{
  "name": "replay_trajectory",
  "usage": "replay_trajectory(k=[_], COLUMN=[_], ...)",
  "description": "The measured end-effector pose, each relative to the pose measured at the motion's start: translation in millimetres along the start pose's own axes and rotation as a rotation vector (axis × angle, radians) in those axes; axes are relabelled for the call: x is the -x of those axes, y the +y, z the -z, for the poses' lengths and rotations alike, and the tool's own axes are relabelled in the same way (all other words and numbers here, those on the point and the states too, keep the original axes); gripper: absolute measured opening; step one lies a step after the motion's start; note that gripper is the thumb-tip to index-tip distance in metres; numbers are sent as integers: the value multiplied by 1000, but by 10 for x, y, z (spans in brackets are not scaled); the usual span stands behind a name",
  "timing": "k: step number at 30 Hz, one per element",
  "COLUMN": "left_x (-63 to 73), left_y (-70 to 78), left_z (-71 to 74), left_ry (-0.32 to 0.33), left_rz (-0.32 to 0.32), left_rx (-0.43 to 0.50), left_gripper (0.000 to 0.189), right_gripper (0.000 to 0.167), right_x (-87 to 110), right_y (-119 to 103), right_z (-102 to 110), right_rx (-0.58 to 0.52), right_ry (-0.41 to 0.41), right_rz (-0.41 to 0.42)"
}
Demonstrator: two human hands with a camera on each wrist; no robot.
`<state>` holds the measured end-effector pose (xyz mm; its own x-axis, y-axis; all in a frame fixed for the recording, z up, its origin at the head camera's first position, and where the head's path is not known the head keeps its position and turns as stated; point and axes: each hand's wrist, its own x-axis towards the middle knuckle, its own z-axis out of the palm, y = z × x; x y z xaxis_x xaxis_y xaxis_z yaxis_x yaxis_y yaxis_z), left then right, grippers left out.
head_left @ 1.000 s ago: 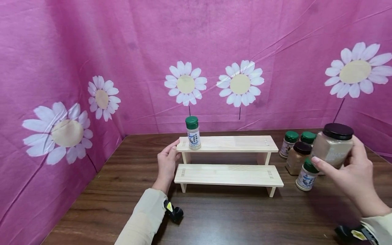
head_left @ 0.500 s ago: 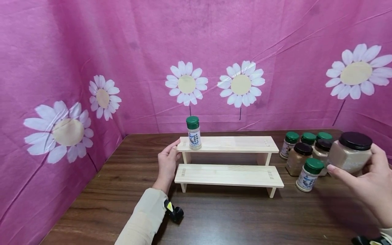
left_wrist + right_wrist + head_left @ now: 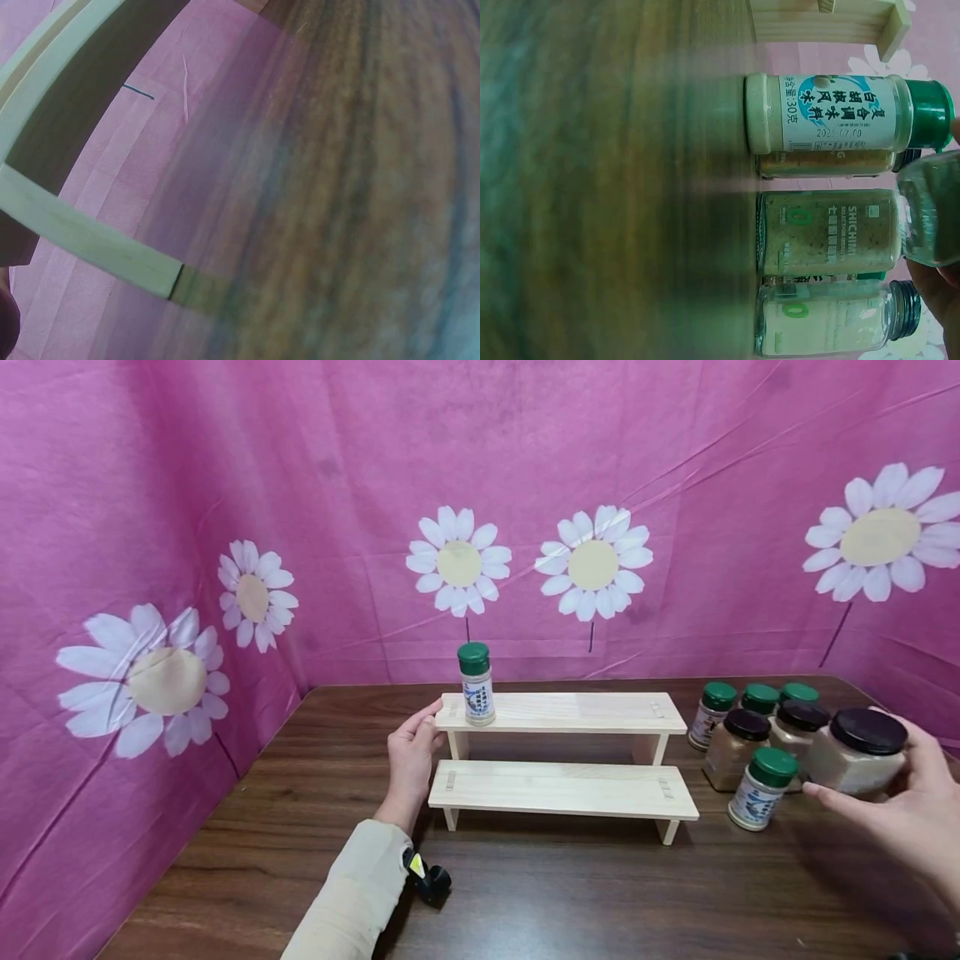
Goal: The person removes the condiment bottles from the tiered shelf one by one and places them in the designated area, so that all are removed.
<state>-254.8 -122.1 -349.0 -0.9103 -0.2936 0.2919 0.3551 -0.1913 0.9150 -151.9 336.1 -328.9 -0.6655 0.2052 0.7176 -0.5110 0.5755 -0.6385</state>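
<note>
At the left end of the two-tier wooden shelf, my left hand pinches the upper board's edge with thumb and index finger. A green-capped seasoning bottle stands upright on that board, near the left hand. My right hand grips a wide glass spice jar with a black lid, thumb in front and fingers behind. In the right wrist view, the held jar's lower end overlaps the top of a jar marked SHICHIMI. A green-capped bottle stands just left of the right thumb.
Several green-capped bottles stand in a row at the back right of the wooden table. Black-lidded jars are in front of them. A pink cloth with white daisies hangs behind the table.
My right hand has carried the black-lidded jar to the right and then lowered it, uncovering bottles and a jar behind it. My left hand has stayed at the shelf's end.
</note>
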Motion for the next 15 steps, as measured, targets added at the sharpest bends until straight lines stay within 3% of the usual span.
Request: replay_trajectory(k=[3, 9, 15], left_x=[-1, 2, 3], left_y=[4, -2, -1], left_z=[-2, -6, -3], left_ry=[3, 6, 9], left_rz=[-4, 6, 8], left_rx=[4, -24, -29], left_gripper=[33, 32, 32], right_gripper=[96, 89, 83], right_x=[6, 44, 58], right_y=[49, 197, 282], right_z=[41, 157, 178], right_rx=[32, 155, 204], right_ry=[-56, -170, -248], right_rz=[-29, -189, -210])
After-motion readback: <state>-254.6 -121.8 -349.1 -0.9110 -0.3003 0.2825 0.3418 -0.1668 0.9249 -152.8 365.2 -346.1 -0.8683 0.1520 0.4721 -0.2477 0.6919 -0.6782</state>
